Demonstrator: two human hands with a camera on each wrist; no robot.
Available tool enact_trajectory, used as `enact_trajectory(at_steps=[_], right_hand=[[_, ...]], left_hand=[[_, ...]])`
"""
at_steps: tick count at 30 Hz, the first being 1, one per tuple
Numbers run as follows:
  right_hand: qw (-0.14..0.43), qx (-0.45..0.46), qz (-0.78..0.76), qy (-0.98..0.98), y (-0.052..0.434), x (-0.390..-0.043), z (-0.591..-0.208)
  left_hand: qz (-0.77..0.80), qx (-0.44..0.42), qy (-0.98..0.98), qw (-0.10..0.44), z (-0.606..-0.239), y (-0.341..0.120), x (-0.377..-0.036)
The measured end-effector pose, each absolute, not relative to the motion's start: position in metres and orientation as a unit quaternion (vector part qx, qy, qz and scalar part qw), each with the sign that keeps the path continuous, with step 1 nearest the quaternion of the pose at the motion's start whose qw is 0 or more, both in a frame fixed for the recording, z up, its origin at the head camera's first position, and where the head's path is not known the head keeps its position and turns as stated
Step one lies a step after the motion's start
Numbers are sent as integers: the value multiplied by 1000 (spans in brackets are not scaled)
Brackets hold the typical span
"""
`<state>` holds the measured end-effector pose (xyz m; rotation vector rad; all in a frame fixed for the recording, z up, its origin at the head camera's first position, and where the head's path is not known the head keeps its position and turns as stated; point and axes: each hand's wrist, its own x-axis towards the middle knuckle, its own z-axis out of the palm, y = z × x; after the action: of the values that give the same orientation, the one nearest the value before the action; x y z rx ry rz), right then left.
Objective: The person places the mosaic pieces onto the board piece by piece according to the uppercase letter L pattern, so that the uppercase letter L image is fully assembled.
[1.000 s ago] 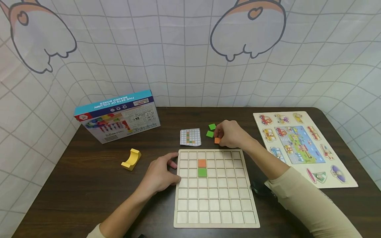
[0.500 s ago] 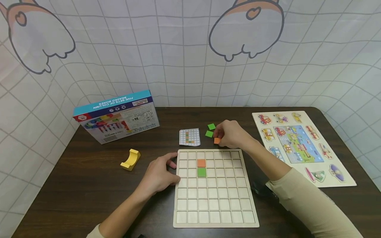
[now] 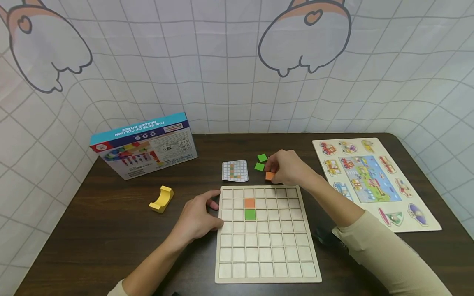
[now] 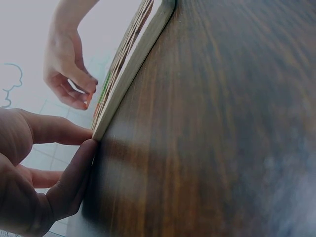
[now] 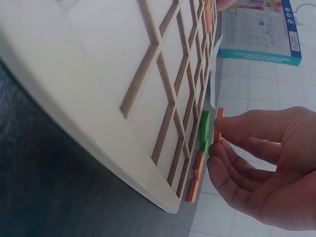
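Unmoved hands (image 3: 286, 167) over dark table (image 3: 92, 230)

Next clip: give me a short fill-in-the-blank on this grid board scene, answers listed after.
1. On the wooden grid board, the orange tile sits directly above a ____ tile.
2. The right hand pinches an ____ tile beyond the board's far edge.
3. The left hand touches the board's ____ edge.
4. The yellow curved block lies ____ of the board.

Missing words: green; orange; left; left

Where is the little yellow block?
In the head view the yellow block lies on the dark table, on the left, in front of the blue box and to the left of the left hand.
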<state>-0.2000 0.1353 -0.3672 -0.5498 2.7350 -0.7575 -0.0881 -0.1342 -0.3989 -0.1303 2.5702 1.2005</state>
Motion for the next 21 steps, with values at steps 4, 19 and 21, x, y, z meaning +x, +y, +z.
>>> enact_trajectory(at_steps=[4,19,21], right_hand=[[127,-187,-261,938,135,-199,-367],[117,-200,-269,935,138,-191,-364],[116,-202,-269,934,137,-189,-364]], left_hand=[[421,-43,894,149,-400,-134,-88],[417,-43,896,148,-400,-134,-88],[417,-42,896,148,-400,-134,-88]])
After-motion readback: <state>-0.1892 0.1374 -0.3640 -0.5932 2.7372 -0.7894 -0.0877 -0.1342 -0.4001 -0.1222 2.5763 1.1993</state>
